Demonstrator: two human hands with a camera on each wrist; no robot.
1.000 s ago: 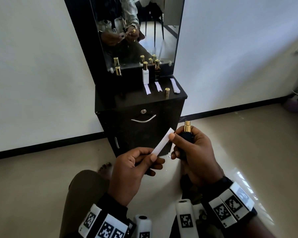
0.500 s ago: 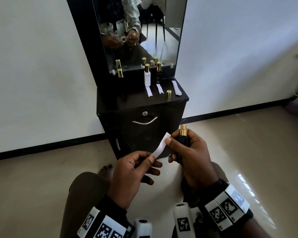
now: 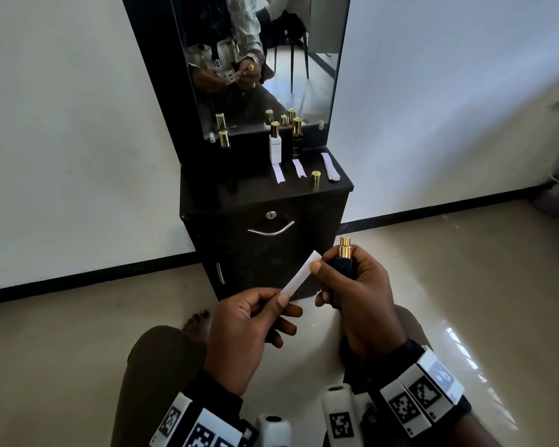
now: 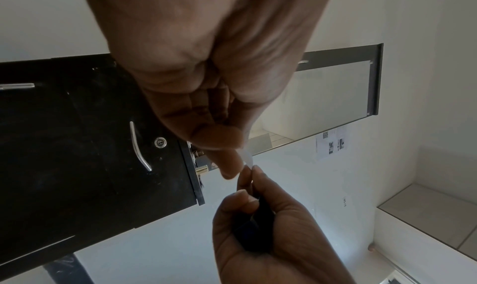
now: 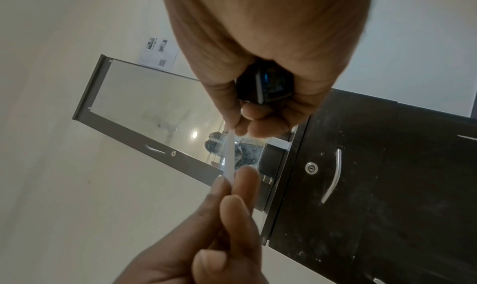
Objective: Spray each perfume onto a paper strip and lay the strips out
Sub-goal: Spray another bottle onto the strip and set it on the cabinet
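Paper strip (image 3: 300, 275) is pinched at its lower end betw thumb & forefinger of left hand (image 3: 246, 330), upper end angled up toward the dark perfume bottle (image 3: 344, 264). Right hand (image 3: 362, 298) has fingers wrapped round bottle, gold nozzle uncapped, held in front of the black cabinet (image 3: 265, 240); on cabinet top: 2 laid strips (image 3: 279, 172), white bottle (image 3: 275, 146), loose gold cap (image 3: 315, 179)

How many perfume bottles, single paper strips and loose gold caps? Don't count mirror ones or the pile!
Perfume bottles: 4
Single paper strips: 3
Loose gold caps: 1
Total: 8
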